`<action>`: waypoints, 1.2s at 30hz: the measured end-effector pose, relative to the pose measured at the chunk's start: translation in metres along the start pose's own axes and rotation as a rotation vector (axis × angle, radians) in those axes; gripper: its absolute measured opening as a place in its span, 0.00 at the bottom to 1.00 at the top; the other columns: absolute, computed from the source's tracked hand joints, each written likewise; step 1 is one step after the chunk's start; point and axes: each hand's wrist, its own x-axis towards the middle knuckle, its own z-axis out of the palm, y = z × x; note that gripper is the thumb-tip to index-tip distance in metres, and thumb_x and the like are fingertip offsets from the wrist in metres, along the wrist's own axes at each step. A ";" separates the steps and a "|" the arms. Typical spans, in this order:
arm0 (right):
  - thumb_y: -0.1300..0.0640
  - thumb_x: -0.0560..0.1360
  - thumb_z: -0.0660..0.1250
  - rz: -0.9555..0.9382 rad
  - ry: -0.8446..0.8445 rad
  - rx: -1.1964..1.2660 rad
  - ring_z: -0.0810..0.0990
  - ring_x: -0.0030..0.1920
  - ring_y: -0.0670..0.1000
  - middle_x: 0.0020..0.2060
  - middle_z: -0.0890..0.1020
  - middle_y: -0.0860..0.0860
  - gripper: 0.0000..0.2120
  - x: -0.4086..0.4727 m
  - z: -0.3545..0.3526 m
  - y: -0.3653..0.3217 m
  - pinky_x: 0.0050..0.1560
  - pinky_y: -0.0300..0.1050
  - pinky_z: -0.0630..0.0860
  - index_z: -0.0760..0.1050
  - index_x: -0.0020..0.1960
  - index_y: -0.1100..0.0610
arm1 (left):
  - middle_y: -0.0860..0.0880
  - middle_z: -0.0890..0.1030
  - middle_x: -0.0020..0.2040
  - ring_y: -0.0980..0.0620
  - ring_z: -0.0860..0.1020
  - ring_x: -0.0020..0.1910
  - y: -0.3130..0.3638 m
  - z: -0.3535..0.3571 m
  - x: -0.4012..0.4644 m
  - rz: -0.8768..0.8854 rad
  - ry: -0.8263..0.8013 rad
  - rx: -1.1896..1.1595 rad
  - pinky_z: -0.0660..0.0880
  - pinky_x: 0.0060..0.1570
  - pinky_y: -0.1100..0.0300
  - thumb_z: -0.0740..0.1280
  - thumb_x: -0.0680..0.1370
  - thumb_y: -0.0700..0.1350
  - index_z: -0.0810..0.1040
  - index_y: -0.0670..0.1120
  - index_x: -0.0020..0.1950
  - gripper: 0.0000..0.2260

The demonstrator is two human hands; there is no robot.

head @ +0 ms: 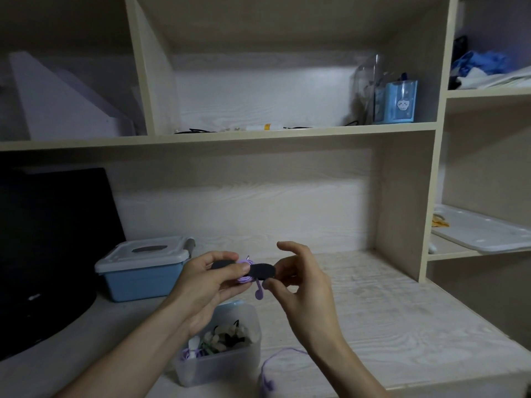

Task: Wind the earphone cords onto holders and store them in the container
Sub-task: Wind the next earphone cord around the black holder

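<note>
We take the pale wood-grain desk as the supporting surface. On it we note a black screen at far left, a lidded blue box beside it, an open clear container near the front edge, and a purple earphone cord just right of that container.

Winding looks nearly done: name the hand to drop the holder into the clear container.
Left: the left hand grips the holder and is nearer the clear container; the right hand is farther aside.

I am seeing the holder hanging between the left hand and right hand, above the open container. A lidded box is sitting farther left, and a loose earphone is lying just right of the container.
</note>
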 end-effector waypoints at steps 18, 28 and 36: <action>0.69 0.71 0.70 0.310 -0.195 0.050 0.85 0.40 0.49 0.38 0.86 0.56 0.18 -0.001 0.028 0.027 0.48 0.49 0.83 0.77 0.56 0.53 | 0.45 0.87 0.39 0.53 0.84 0.36 -0.026 -0.025 0.008 -0.023 0.061 0.504 0.76 0.37 0.63 0.78 0.66 0.35 0.83 0.41 0.48 0.12; 0.66 0.76 0.66 0.443 -0.417 -0.079 0.84 0.51 0.53 0.51 0.86 0.55 0.16 -0.013 0.028 0.061 0.51 0.45 0.80 0.76 0.61 0.52 | 0.51 0.77 0.35 0.52 0.78 0.36 -0.062 -0.054 0.022 0.004 0.019 0.913 0.75 0.42 0.59 0.75 0.68 0.35 0.81 0.49 0.48 0.13; 0.68 0.74 0.68 0.504 -0.092 -0.016 0.84 0.39 0.55 0.40 0.86 0.60 0.10 -0.007 -0.027 0.094 0.42 0.52 0.81 0.81 0.48 0.55 | 0.50 0.85 0.35 0.57 0.80 0.33 -0.079 -0.058 0.035 -0.064 -0.012 0.977 0.71 0.31 0.70 0.75 0.68 0.36 0.84 0.46 0.41 0.06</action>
